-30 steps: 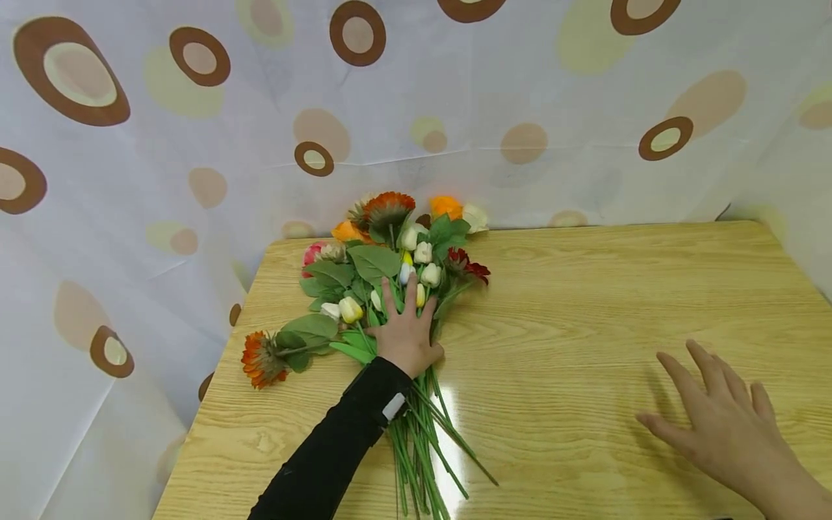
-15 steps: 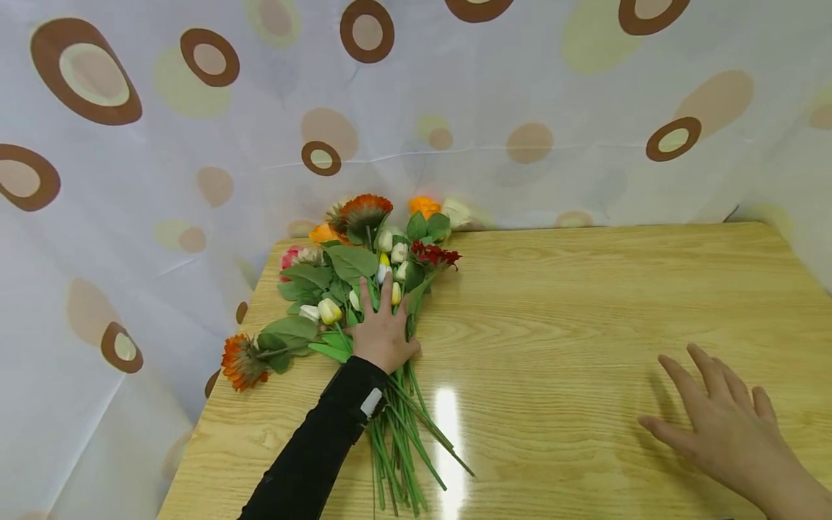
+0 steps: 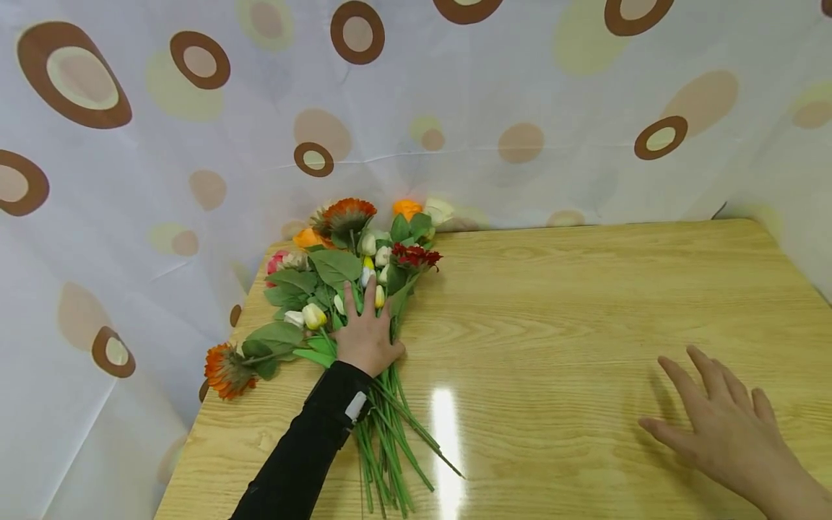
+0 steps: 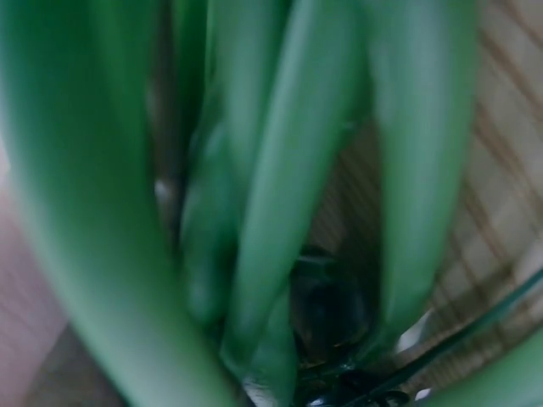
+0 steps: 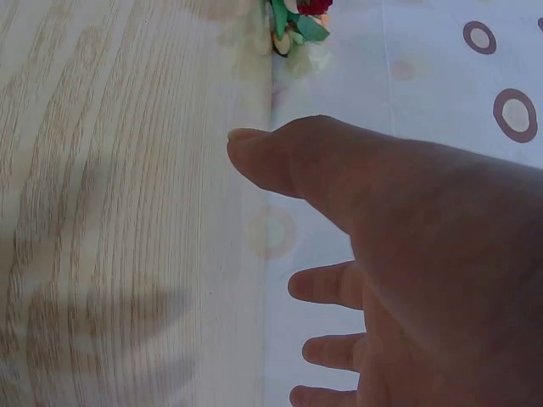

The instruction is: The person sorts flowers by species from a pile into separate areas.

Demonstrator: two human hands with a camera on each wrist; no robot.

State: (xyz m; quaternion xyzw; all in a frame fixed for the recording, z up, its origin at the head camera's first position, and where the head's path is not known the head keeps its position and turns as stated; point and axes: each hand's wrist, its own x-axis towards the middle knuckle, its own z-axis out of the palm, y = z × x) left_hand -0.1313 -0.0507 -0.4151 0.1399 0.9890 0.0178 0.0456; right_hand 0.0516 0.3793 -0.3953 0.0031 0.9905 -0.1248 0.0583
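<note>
Light: bright, even and overhead in your head view; colours read true.
Glare: a white streak sits on the glossy pale wooden table (image 3: 585, 303), just right of the green flower stems (image 3: 383, 440).
Shadows: soft; a faint one lies left of your bare right hand (image 3: 721, 426).
Focus: your head view is sharp to the edges.
Left wrist: too close, the stems (image 4: 280, 203) are a green blur.
Right wrist: washed out, the hand (image 5: 424, 254) dim and soft.

The left hand (image 3: 367, 339), pressed flat on the bunch of flowers (image 3: 344, 282), slides it toward the left of the frame.
</note>
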